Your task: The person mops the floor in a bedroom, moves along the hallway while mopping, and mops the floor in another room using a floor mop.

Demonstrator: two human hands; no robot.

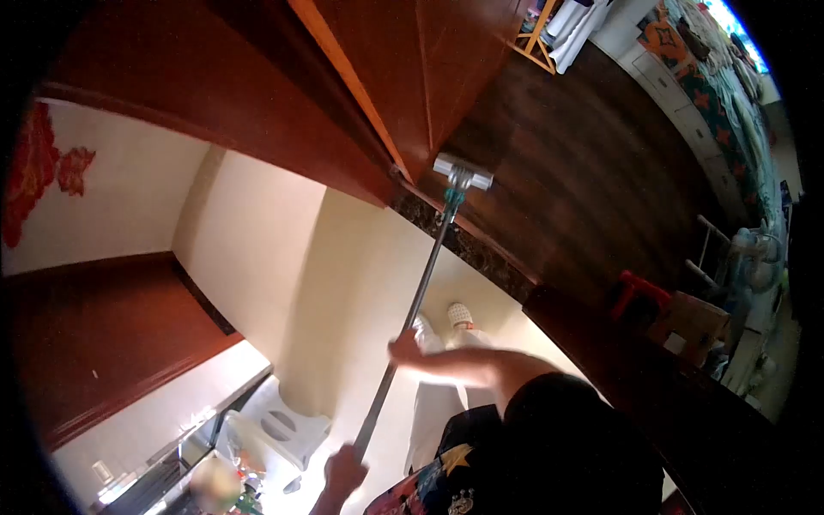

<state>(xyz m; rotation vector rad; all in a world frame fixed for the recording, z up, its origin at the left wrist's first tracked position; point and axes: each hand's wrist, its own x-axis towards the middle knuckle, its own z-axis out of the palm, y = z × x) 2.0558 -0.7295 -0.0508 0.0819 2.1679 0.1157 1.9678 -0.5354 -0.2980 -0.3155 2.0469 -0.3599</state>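
A long grey mop pole [429, 269] runs diagonally from the lower left up to a flat mop head [463, 172] with a teal joint. The mop head rests on the dark wooden floor just past the doorway sill. My right hand [404, 348] is closed round the middle of the pole, with the bare forearm reaching in from a black sleeve. Lower down, near the pole's end, my left hand [345, 471] is also wrapped round it. My feet, in a white perforated shoe [460, 315] and another partly hidden, stand on the pale floor.
A dark stone sill [476, 253] divides pale floor [343, 283] from dark wood floor [592, 163]. A reddish-brown door [463, 69] stands at the top. At the right are a red stool [639, 296], a cardboard box [689, 324] and a bed [730, 112]. A white plastic stool [279, 429] stands lower left.
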